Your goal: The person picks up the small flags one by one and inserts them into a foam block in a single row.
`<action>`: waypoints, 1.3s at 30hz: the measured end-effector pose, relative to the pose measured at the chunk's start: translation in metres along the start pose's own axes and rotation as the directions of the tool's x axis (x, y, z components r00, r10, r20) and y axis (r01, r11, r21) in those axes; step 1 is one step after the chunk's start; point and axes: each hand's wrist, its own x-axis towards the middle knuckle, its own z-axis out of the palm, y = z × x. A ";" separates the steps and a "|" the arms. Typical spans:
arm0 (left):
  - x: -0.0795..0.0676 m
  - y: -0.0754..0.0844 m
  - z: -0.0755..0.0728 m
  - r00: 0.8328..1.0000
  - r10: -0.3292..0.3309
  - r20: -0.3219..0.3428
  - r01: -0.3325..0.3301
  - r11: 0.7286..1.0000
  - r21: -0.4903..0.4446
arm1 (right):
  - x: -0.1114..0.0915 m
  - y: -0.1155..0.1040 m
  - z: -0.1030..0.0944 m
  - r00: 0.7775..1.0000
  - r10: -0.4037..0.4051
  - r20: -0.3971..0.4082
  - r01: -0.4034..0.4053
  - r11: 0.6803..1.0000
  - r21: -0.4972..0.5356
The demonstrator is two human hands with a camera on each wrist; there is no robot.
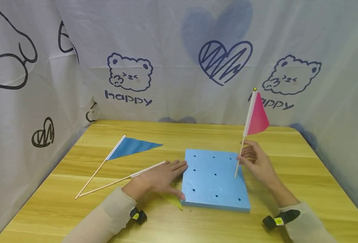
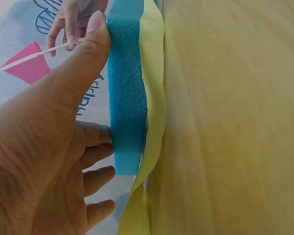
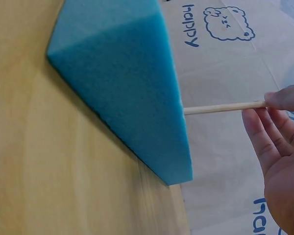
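The pink flag stands over the right side of the blue foam board, its stick leaning a little to the right in the head view. The stick's lower end meets the board's top; whether it has gone into a hole cannot be told. The right hand pinches the stick between thumb and fingertips, raised beside the board's right edge, its forearm slanting in from the lower right. The left hand grips nothing: its fingers stretch out to touch the board's left edge, with the thumb spread apart toward the near left corner. The left forearm reaches in from the lower left. Under this hand lies a yellow flag, partly hidden. Farther left, a blue flag lies flat on the table. Behind hangs a pale cloth with bear and heart drawings.
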 end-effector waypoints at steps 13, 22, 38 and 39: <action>0.001 0.000 -0.001 1.000 -0.002 -0.005 0.002 1.000 0.005 | 0.000 -0.027 -0.002 0.998 0.021 0.062 -0.014 0.994 -0.106; 0.000 0.001 -0.001 1.000 0.003 0.000 -0.003 1.000 0.002 | -0.002 -0.045 0.000 0.996 0.023 0.085 -0.008 0.985 -0.171; 0.001 0.000 0.002 1.000 0.002 0.001 -0.002 1.000 0.006 | -0.003 0.001 -0.004 0.996 0.049 0.078 -0.043 0.996 -0.074; 0.001 0.000 0.002 1.000 0.004 0.000 -0.004 1.000 0.006 | -0.004 0.001 -0.005 0.996 0.045 0.072 -0.038 0.996 -0.085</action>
